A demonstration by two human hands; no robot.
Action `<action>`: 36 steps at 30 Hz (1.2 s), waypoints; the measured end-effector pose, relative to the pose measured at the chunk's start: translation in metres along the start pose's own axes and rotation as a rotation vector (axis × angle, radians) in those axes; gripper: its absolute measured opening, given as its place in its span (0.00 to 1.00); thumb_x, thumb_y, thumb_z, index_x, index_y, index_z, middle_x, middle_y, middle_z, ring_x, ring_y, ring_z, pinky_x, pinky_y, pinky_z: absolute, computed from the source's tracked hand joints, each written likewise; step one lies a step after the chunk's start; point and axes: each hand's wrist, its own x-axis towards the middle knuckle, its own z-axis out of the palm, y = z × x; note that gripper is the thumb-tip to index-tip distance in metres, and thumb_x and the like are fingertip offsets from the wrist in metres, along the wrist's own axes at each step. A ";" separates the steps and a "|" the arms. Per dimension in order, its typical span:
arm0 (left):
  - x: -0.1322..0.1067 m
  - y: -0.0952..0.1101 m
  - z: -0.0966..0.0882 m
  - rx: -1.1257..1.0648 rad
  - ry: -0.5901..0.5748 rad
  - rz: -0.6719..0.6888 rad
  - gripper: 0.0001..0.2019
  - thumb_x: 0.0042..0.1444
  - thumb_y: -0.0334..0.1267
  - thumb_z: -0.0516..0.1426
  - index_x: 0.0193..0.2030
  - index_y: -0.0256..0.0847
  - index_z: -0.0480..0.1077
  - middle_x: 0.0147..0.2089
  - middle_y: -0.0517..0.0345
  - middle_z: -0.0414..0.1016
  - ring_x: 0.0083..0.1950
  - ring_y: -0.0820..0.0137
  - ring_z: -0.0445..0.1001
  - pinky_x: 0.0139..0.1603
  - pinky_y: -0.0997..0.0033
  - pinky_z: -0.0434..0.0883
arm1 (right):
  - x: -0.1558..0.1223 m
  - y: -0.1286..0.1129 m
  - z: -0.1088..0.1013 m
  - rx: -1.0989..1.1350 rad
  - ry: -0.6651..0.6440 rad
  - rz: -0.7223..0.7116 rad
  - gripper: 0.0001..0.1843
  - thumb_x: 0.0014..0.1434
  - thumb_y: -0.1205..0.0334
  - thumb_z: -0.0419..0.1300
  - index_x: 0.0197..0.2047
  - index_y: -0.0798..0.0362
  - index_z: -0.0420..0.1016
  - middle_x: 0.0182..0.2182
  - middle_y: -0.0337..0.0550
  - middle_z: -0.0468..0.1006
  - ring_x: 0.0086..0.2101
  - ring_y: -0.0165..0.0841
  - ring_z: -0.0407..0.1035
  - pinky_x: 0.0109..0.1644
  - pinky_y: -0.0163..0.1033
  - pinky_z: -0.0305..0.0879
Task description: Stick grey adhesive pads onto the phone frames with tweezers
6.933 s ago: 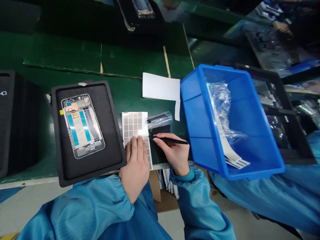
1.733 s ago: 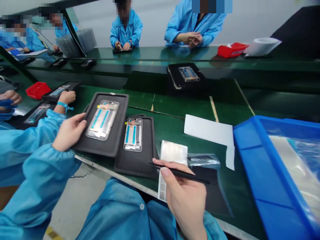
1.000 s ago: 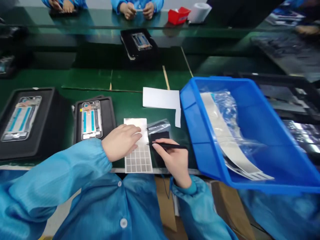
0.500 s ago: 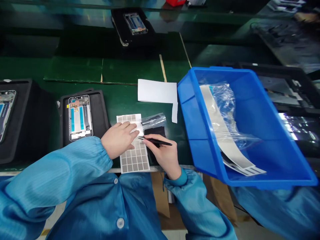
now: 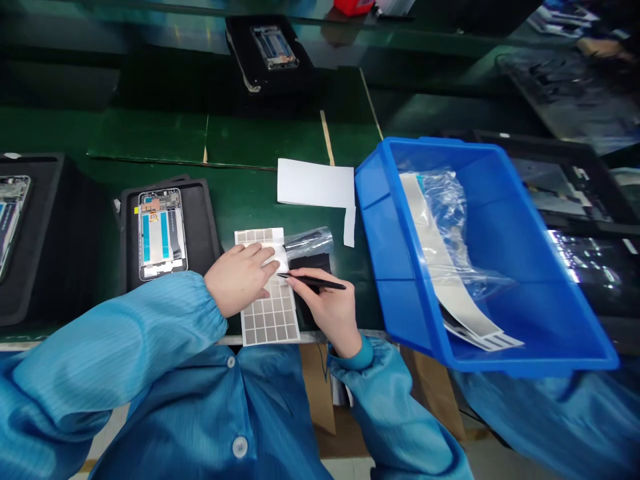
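Left hand (image 5: 240, 279) flat, fingers slightly spread on gridded sheet (image 5: 271, 320). Right hand (image 5: 333, 307) pinches black tweezers (image 5: 323, 283), tips near sheet's right edge. Sheet lies between black tray (image 5: 199, 230) and blue bin (image 5: 400, 267).

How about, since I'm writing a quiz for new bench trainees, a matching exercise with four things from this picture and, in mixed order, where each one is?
Things:
1. Left hand
2. Tweezers
3. Opened phone with a yellow tab
4. White paper

Places:
A. In a black tray
B. On the green tabletop, beside the blue bin
C. Resting on the gridded sheet
D. Held in the right hand

Right pairs: 1-C, 2-D, 3-A, 4-B
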 end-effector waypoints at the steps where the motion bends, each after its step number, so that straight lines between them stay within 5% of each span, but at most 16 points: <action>1: 0.000 0.000 -0.001 -0.001 -0.007 -0.003 0.28 0.58 0.45 0.65 0.62 0.37 0.67 0.66 0.46 0.68 0.66 0.52 0.67 0.60 0.53 0.68 | 0.000 0.000 0.000 0.001 0.000 0.002 0.05 0.56 0.59 0.71 0.37 0.49 0.84 0.37 0.41 0.87 0.36 0.37 0.82 0.42 0.40 0.77; 13: -0.001 -0.002 -0.001 -0.046 0.006 -0.009 0.28 0.57 0.46 0.66 0.62 0.38 0.69 0.65 0.44 0.69 0.65 0.52 0.68 0.61 0.52 0.68 | -0.005 -0.010 -0.006 0.067 0.101 0.034 0.05 0.53 0.59 0.72 0.35 0.48 0.85 0.35 0.43 0.87 0.36 0.39 0.81 0.43 0.44 0.79; 16: -0.010 -0.008 -0.009 -0.213 0.086 0.011 0.33 0.53 0.47 0.68 0.63 0.38 0.67 0.66 0.42 0.68 0.67 0.53 0.67 0.64 0.53 0.66 | -0.008 -0.021 -0.012 0.101 0.137 0.028 0.05 0.53 0.59 0.73 0.35 0.48 0.85 0.34 0.43 0.86 0.36 0.39 0.81 0.44 0.45 0.79; 19: -0.024 -0.015 -0.024 -0.478 0.182 -0.011 0.22 0.59 0.47 0.64 0.57 0.41 0.73 0.59 0.49 0.74 0.60 0.60 0.72 0.61 0.59 0.69 | -0.011 -0.036 -0.012 0.147 0.125 0.019 0.05 0.52 0.60 0.74 0.34 0.47 0.85 0.33 0.42 0.86 0.34 0.39 0.81 0.41 0.44 0.79; 23: -0.043 -0.020 -0.038 -0.717 0.241 -0.037 0.05 0.61 0.37 0.61 0.41 0.43 0.79 0.44 0.58 0.80 0.48 0.68 0.77 0.53 0.68 0.71 | -0.015 -0.056 -0.004 0.234 0.065 0.000 0.05 0.51 0.60 0.74 0.33 0.46 0.85 0.31 0.41 0.86 0.32 0.38 0.81 0.38 0.42 0.79; 36: -0.097 -0.046 -0.032 -0.731 0.308 -0.117 0.06 0.62 0.35 0.58 0.37 0.42 0.76 0.41 0.58 0.79 0.45 0.68 0.75 0.48 0.66 0.71 | -0.005 -0.092 0.043 0.206 -0.047 0.028 0.06 0.50 0.60 0.75 0.32 0.47 0.84 0.31 0.42 0.86 0.34 0.40 0.81 0.41 0.45 0.79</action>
